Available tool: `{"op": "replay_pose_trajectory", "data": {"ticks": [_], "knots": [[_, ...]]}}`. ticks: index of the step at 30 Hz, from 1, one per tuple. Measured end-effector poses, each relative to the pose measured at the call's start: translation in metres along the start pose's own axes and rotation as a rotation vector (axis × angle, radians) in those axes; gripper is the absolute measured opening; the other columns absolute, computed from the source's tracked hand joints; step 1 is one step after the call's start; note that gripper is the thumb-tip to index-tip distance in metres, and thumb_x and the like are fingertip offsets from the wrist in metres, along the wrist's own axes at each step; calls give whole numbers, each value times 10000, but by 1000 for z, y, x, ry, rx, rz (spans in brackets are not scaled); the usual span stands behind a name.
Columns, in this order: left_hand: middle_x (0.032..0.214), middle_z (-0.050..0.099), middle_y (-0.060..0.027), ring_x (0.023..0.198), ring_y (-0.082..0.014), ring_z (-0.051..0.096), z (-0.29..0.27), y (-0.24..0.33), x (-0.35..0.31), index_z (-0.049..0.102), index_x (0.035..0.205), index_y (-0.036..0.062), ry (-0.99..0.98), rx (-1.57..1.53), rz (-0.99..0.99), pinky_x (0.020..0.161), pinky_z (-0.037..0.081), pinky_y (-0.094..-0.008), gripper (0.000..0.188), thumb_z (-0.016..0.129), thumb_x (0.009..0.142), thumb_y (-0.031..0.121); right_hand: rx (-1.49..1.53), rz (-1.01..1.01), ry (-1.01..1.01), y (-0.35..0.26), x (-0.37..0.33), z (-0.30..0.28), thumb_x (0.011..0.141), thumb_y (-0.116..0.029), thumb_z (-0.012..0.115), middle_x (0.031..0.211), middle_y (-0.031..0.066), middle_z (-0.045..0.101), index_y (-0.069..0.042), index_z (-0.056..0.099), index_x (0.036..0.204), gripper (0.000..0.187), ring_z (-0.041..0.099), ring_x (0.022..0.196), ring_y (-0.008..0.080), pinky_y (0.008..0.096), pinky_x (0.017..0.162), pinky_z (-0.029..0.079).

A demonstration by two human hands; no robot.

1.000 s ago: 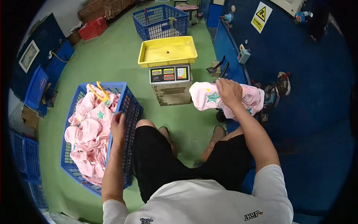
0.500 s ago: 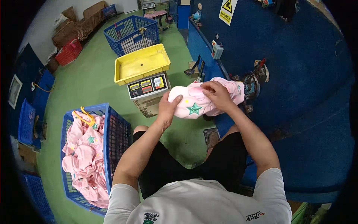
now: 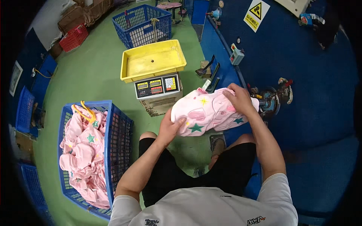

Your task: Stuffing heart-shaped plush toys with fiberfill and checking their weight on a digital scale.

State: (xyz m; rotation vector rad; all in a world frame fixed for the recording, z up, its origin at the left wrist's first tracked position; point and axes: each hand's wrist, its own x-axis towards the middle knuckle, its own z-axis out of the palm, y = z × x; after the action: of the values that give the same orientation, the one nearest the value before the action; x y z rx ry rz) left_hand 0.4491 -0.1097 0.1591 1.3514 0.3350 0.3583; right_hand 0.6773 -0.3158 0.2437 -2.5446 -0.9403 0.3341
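Taking the boxy grey weighing scale (image 3: 160, 87) with the black keypad panel as landmark, the pink plush-looking fabric piece (image 3: 211, 115) with green star patches is to the right of it and nearer the person, held up off the floor. The person's left hand (image 3: 169, 128) is closed around the piece's left end, the end nearest the scale, with the thumb on top and the other fingers mostly hidden beneath. The right hand (image 3: 241, 101) lies over the piece's far right part, fingers bent into the cloth; whether it pinches or only presses cannot be told. The right end reaches toward the round metal machine fitting (image 3: 269, 101), well to the right of the scale, and whether they touch is unclear. The piece should be light and very soft, folding and sagging wherever it is unsupported, with little risk of breaking; its nap likely grips skin well, so slipping seems a minor worry. Best holds would be 2: a full grasp at the rounded left end and a pinch of doubled cloth near the right end, keeping clear of the raised patches and seams, which might be strained by a hard tug.
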Motion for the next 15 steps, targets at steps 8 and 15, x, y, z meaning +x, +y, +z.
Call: {"op": "replay_pose_trajectory", "data": {"ticks": [8, 15], "knots": [[1238, 623, -165, 1040, -229, 639, 17, 2, 30, 470, 1409, -2, -36, 93, 187, 905, 536, -326, 550, 711, 924, 90, 322, -229, 383, 36, -11, 12, 990, -314, 606, 1067, 126, 708, -40, 686, 1177, 341, 608, 753, 240, 332, 744, 470], [1226, 632, -176, 1043, -233, 642, 19, 13, 35, 473, 1414, 12, -108, 246, 186, 912, 536, -322, 570, 728, 910, 94, 578, -24, 247, 28, -6, -15, 972, -310, 637, 874, 63, 644, -33, 693, 1163, 341, 555, 762, 183, 306, 751, 459]]}}
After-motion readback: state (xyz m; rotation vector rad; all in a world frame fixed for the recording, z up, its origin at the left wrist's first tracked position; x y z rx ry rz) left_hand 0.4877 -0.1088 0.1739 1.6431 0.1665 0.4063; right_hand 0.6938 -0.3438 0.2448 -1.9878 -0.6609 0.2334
